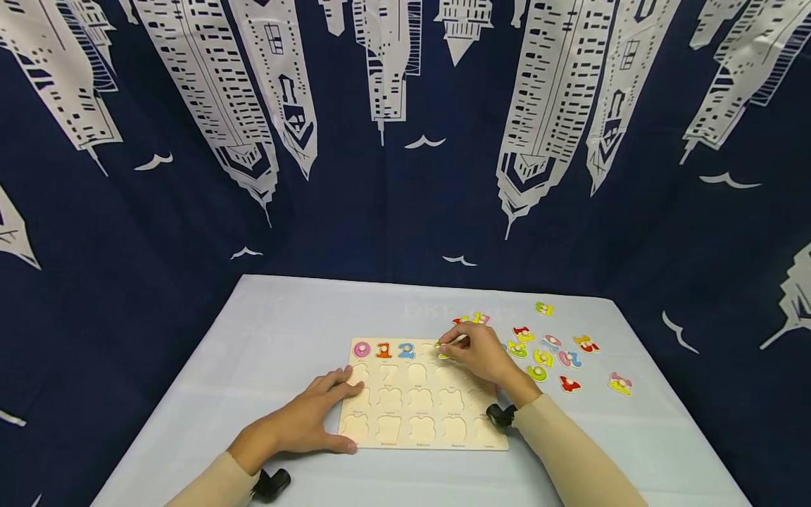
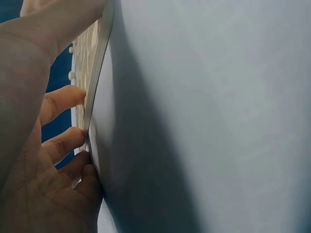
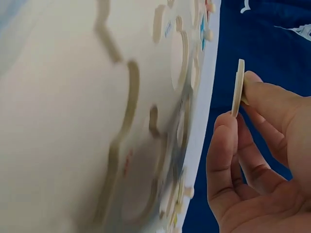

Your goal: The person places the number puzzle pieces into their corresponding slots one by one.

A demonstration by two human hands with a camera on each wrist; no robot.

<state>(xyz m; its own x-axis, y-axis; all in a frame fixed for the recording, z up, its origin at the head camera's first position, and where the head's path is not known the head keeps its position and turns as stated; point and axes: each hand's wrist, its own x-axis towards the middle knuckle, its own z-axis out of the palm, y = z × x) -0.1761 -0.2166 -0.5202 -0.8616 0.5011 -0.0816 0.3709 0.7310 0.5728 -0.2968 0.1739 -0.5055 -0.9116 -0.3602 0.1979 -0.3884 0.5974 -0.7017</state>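
A pale wooden number puzzle board (image 1: 405,415) lies on the table with rows of shallow cut-outs. In its top row sit a pink 0 (image 1: 362,350), an orange 1 (image 1: 383,350) and a blue 2 (image 1: 406,350). My right hand (image 1: 475,350) is over the top row, right of the 2, pinching a thin puzzle piece (image 3: 238,87) between thumb and fingers; the piece appears edge-on in the right wrist view, its face hidden. My left hand (image 1: 307,415) rests at the board's left side, fingers spread over the edge, thumb at the near corner.
Several loose number pieces, including a yellow-green one (image 1: 536,373) and a red 4 (image 1: 569,384), lie scattered right of the board. More pieces lie behind my right hand. A dark blue cloth (image 1: 386,211) with white buildings hangs behind the white table (image 1: 285,317).
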